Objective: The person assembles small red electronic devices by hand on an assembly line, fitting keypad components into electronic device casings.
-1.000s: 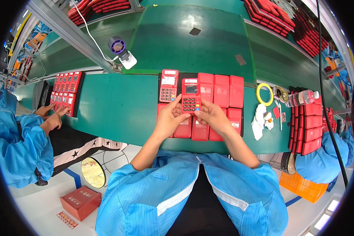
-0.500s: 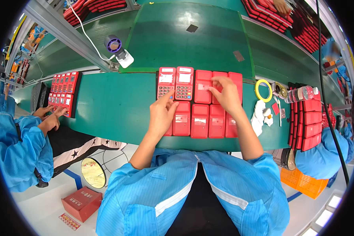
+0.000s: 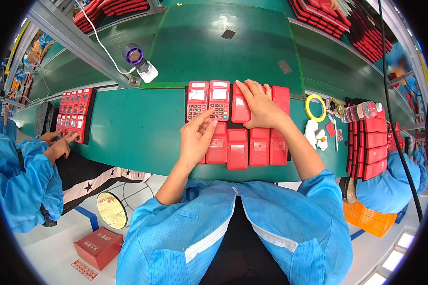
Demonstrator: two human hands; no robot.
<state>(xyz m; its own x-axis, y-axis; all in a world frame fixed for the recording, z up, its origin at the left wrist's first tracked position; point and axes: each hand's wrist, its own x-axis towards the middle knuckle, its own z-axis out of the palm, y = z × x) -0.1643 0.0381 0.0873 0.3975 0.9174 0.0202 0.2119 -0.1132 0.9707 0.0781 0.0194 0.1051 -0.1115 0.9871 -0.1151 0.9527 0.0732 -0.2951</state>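
Face-up red payment terminals (image 3: 198, 95) with screens and keypads lie at the left of the back row; the others lie face down, like the front-row terminal (image 3: 237, 149). My right hand (image 3: 264, 109) spreads across the back row, its fingertips at the far end and thumb at the near end of a face-down terminal (image 3: 240, 105), gripping it. Part of the terminal beside it is hidden under this hand. My left hand (image 3: 197, 137) is loosely curled over the front row's left end, thumb and forefinger apart near the second keypad, with nothing visible between them.
Right of the terminals are yellow tape (image 3: 316, 108), a white cloth (image 3: 311, 133), a plastic bottle (image 3: 359, 112) and stacked red terminals (image 3: 375, 147). A small purple fan (image 3: 134, 54) stands back left. A co-worker's hands (image 3: 59, 145) touch another terminal tray at left.
My right hand has moved left and opened wide across the face-down terminals. One front-row terminal sits slightly nearer me. My left hand has barely moved.
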